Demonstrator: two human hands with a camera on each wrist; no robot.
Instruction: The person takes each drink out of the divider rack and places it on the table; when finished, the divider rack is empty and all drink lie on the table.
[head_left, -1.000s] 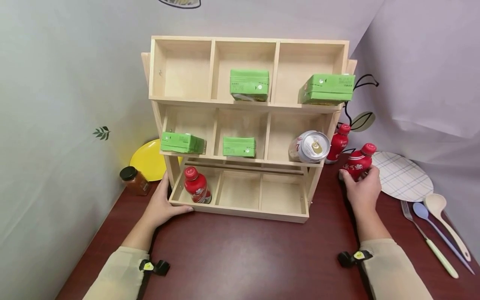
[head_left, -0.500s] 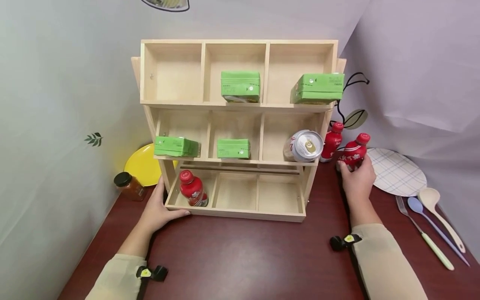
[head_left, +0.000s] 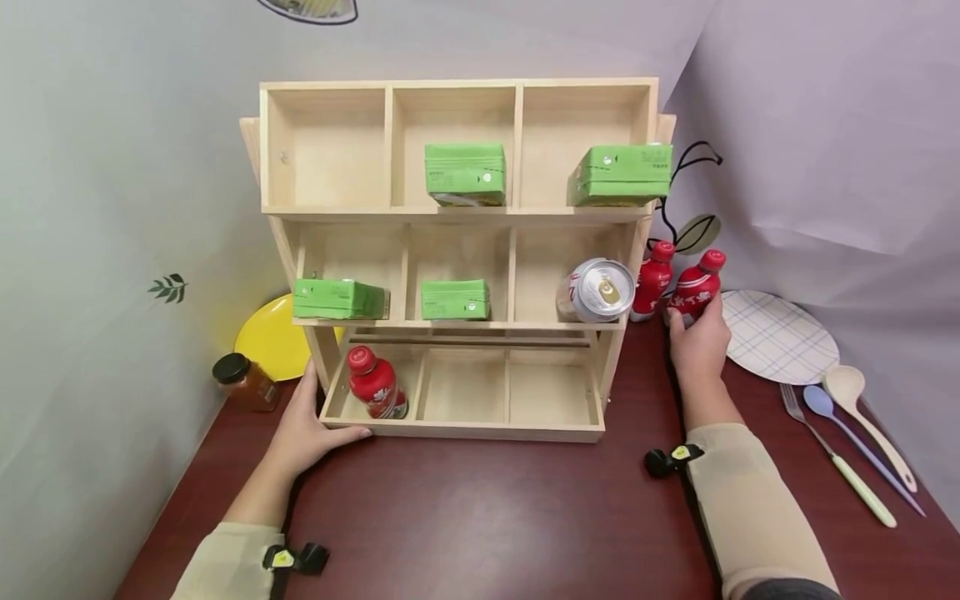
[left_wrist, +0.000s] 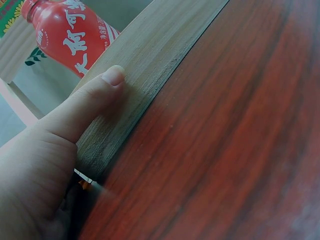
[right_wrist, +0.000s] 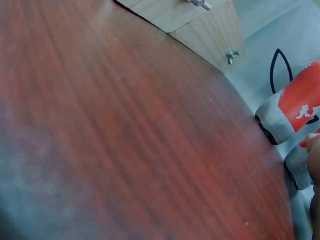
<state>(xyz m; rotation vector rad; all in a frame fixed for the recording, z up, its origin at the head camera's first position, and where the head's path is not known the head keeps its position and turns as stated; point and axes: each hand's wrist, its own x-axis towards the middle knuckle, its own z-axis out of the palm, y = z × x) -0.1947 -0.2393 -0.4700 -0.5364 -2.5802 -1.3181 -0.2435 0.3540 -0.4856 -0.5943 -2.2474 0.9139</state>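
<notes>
Red bottle [head_left: 696,287] grasped in our right hand [head_left: 699,337], wooden rack [head_left: 480,431] under our left hand [head_left: 300,425].
We curl the right thumb and fingers round the bottle near the back edge of the worktop [head_left: 480,517], between the rack's right side and the checked plate [head_left: 780,337]; a second red bottle [head_left: 652,282] stands just beside it. Whether ours touches the worktop, we cannot tell. We spread the left hand at the rack's front left corner, thumb along its front edge, other fingers along its left side; just behind, a third red bottle [head_left: 375,385] sits in the lowest left compartment.
</notes>
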